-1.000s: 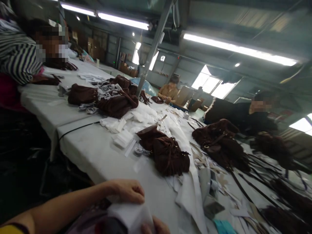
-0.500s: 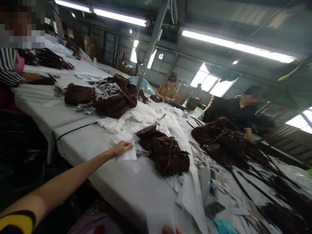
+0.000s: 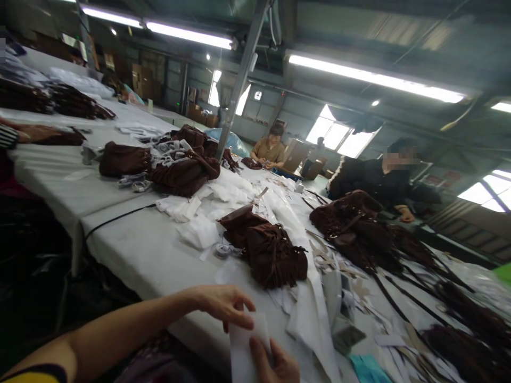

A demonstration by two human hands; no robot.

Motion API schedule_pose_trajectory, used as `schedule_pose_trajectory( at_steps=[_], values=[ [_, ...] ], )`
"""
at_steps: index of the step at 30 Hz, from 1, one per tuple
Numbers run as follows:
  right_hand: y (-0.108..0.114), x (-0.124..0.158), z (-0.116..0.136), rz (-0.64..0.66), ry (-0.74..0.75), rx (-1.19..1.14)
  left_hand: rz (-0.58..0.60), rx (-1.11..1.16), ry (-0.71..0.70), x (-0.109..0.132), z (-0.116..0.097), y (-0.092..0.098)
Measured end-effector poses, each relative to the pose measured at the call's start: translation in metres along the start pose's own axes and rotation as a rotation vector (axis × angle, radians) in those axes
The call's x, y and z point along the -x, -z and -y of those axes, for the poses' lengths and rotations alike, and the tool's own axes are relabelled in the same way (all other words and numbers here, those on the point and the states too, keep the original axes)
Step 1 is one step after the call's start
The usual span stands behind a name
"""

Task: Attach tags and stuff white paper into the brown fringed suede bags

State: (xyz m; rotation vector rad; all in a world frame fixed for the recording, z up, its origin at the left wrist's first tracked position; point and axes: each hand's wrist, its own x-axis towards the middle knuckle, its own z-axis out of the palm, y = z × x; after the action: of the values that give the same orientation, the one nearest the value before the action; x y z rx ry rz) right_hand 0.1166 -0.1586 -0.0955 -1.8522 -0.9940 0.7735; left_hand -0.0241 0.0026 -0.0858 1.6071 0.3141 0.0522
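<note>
Brn bag (image 3: 275, 260) beyond L hand (image 3: 221, 303)

Tube lights (image 3: 375, 78), wall clock (image 3: 258, 95)

Wearer's bare hands numbered two: left hand (image 3: 223, 306), right hand (image 3: 278, 366). Held flat white rectangular sheet (image 3: 241, 350): at least one showed. Big slanted grey metal post (image 3: 244, 74) was one; thin black cable (image 3: 120, 217), one; flat turquoise piece (image 3: 369, 368), one. Long white ceiling tube lights (image 3: 375, 78) counted at least four. Soft dark-brown bags (image 3: 275, 255) overlapped too much for count.
</note>
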Motion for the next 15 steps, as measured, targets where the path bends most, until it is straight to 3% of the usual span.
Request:
schedule_pose_trajectory(
  at_steps=[1,3,6,9,15],
  values=[
    [0.001,0.000,0.004,0.050,0.005,-0.033,0.089,0.036,0.006,0.000,0.001,-0.010],
    [0.006,-0.001,0.009,0.154,0.023,-0.102,0.109,0.050,-0.007,0.000,-0.001,-0.016],
    [0.018,0.000,0.009,0.236,0.073,-0.179,-0.102,-0.004,-0.041,0.001,-0.006,-0.002],
    [0.024,0.005,0.001,0.233,0.088,-0.245,-0.292,-0.053,-0.053,0.005,-0.006,0.014],
    [0.018,0.016,-0.008,0.281,-0.013,-0.289,-0.335,-0.033,-0.017,0.023,0.007,0.019]
  ],
)
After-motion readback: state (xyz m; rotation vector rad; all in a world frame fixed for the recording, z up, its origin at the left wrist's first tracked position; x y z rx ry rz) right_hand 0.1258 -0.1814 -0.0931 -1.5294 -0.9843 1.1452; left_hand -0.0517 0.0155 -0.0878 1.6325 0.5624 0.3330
